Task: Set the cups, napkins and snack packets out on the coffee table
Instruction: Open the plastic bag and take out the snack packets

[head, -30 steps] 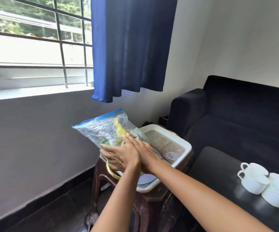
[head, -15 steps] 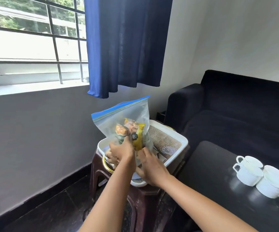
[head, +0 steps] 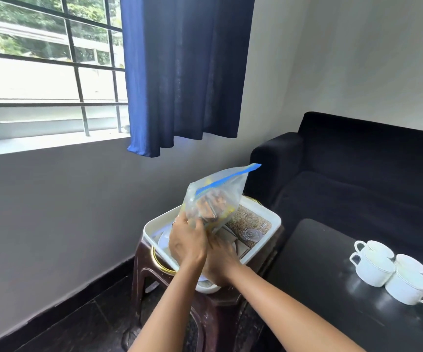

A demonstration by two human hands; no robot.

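Note:
A clear zip bag (head: 220,191) with a blue seal holds snack packets and stands tilted to the right above a white tray (head: 268,237). My left hand (head: 186,241) grips the bag's lower left side. Under the bag's bottom, partly hidden behind the left one, my right hand (head: 221,260) also holds it. The tray sits on a dark brown stool (head: 218,308) and has saucers and a woven mat in it. Several white cups (head: 388,270) stand clustered on the black coffee table (head: 319,275) at the right.
A dark sofa (head: 357,174) stands behind the coffee table, its arm close to the tray. A blue curtain (head: 185,72) hangs over a barred window above a grey wall. The floor is dark.
Both hands have lifted the bag off the tray and swung its sealed top from the left up and over to the right. The view has shifted slightly.

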